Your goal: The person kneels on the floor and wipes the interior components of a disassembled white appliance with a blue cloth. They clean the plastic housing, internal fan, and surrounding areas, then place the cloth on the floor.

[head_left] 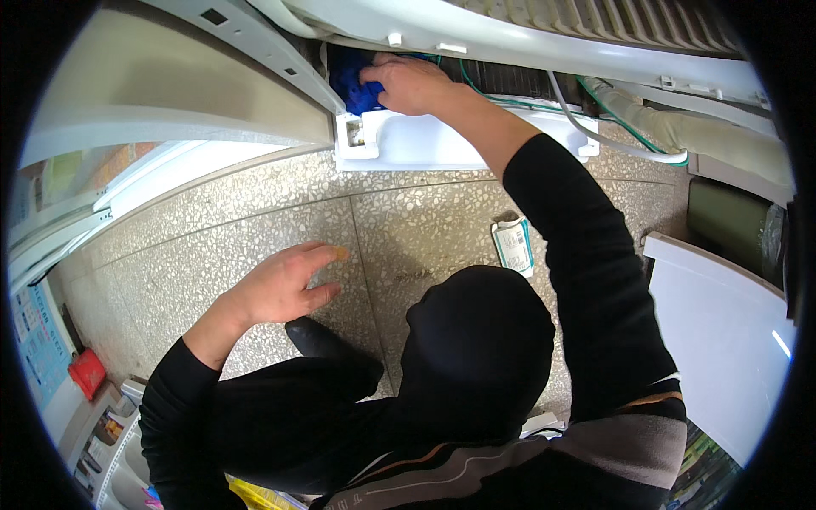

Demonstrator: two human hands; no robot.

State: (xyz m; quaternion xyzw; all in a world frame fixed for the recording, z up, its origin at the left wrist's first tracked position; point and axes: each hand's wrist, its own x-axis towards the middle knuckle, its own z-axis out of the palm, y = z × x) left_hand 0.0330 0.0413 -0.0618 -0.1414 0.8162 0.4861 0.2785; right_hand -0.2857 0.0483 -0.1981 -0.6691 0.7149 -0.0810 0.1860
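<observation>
My right hand point(411, 83) reaches far forward into the low base of a white appliance point(527, 42). Its fingers are bent onto a crumpled blue cloth point(347, 81), pressed into the corner beside a side panel; the fingertips are partly hidden. Under that wrist, a white plastic tray-like part point(442, 140) lies along the front of the base. My left hand point(285, 285) hangs above the speckled floor, holding nothing, thumb and fingers apart. The tip of one of its fingers looks yellowish. Close below it is my dark shoe point(319, 336).
Green wires point(625, 127), a pale hose point(625, 149) and a wrapped pipe point(705, 127) run along the base at right. A small printed box point(512, 245) rests on the floor point(433, 221). White panels point(722, 340) stand at right, and a red item point(87, 372) lies at left.
</observation>
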